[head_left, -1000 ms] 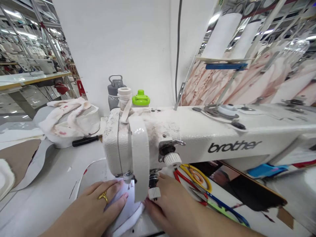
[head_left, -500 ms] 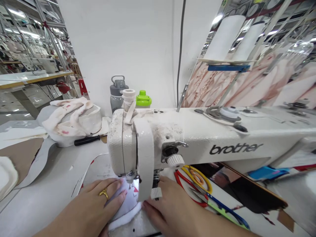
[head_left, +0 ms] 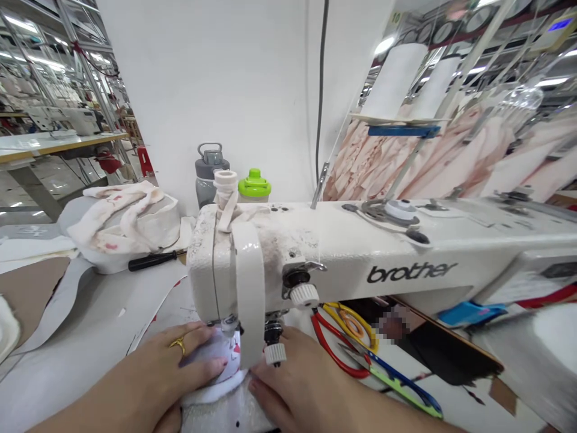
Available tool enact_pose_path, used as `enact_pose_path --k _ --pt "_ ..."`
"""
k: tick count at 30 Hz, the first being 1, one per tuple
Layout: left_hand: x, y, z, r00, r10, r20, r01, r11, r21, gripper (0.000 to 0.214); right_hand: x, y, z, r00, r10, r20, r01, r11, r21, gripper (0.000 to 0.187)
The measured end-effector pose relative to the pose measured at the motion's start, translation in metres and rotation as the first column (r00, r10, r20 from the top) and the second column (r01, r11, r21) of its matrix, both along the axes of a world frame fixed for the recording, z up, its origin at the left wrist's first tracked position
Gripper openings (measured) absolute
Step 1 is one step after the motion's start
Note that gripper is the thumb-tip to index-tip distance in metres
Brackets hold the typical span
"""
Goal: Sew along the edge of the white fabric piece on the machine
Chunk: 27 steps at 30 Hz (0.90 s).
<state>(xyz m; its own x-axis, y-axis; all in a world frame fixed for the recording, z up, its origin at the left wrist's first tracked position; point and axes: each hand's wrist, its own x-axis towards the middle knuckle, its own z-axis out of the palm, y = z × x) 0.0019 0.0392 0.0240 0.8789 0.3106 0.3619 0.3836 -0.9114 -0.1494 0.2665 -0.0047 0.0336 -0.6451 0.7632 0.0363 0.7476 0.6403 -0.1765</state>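
A white padded fabric piece [head_left: 216, 391] with small red prints lies under the lit needle area of a white sewing machine [head_left: 347, 258]. My left hand [head_left: 166, 367], with a gold ring, rests on the fabric left of the needle, fingers laid out flat and its thumb tucked low. To the right of the needle, my right hand [head_left: 302, 373] has its thumb and near fingers drawn together at the fabric's edge. The machine head covers its other fingertips. The needle tip is hidden too.
Scissors [head_left: 383, 370], a phone [head_left: 455, 355] and a blue object [head_left: 473, 313] lie right of my hands. Leftward are a black-handled screwdriver [head_left: 153, 260] and bundled cloth [head_left: 121, 222]. Behind the machine stand a grey bottle [head_left: 208, 174] and a green-lidded bottle [head_left: 255, 186].
The whole view has shifted, so the machine and both hands appear slightly further left. My hands keep nearly the same places beside the needle, and the fabric stays under it.
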Motion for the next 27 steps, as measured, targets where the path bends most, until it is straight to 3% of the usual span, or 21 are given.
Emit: enact_pose_path --k 8,18,27 --pt "0.007 0.008 0.010 1.000 0.009 -0.023 -0.012 0.990 -0.142 0.067 -0.002 -0.003 0.001 0.999 -0.008 0.038 0.006 0.998 0.066 0.022" --pt "-0.005 0.015 -0.002 0.985 0.067 -0.161 -0.099 0.976 -0.196 0.066 0.001 -0.005 -0.004 0.999 -0.031 -0.045 0.036 0.993 0.111 0.021" --pt "0.009 0.020 0.014 0.997 0.029 -0.069 -0.050 0.948 -0.314 0.062 -0.003 -0.007 -0.005 0.997 -0.053 -0.050 0.059 0.989 0.134 0.025"
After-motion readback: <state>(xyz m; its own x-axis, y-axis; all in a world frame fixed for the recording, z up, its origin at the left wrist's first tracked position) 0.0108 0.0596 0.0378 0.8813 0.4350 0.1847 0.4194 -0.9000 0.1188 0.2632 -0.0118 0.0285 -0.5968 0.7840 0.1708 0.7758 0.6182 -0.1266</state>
